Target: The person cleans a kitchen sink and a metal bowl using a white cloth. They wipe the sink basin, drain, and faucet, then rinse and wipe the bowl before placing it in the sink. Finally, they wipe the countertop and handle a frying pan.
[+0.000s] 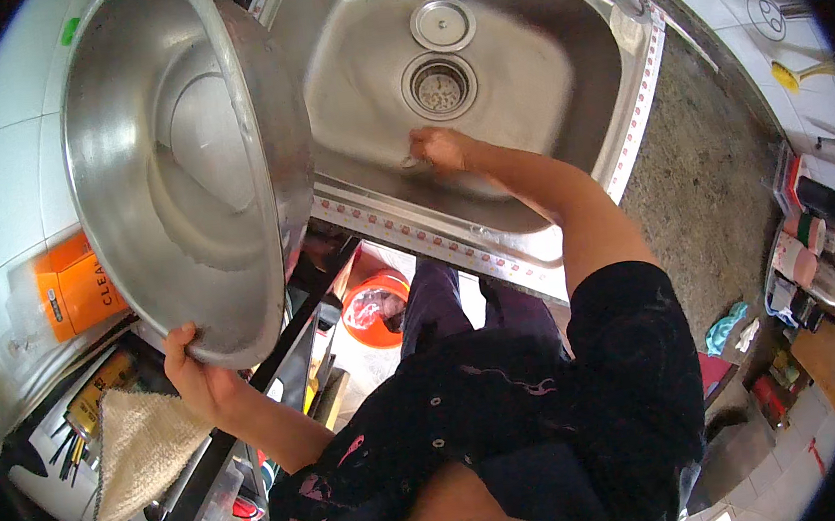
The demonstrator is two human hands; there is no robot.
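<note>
A large stainless steel basin (121, 161) stands tilted on its side at the left, its hollow turned to the left and a wet-looking patch on its inner wall. My left hand (202, 375) grips its lower rim, thumb on the inside. Inside the stainless steel sink (343, 109), my right hand (441, 149) is curled just below the drain (438, 87). Something small and pale shows at its fingertips, too blurred to name. A round metal drain cover (443, 24) lies on the sink floor beside the drain.
Patterned tape (415, 232) edges the sink. A stone counter (694, 158) runs along the right, bearing a teal cloth (726, 329). An orange package (77, 286) stands behind the basin. A beige towel (141, 445) hangs at lower left. An orange bucket (375, 332) sits on the floor.
</note>
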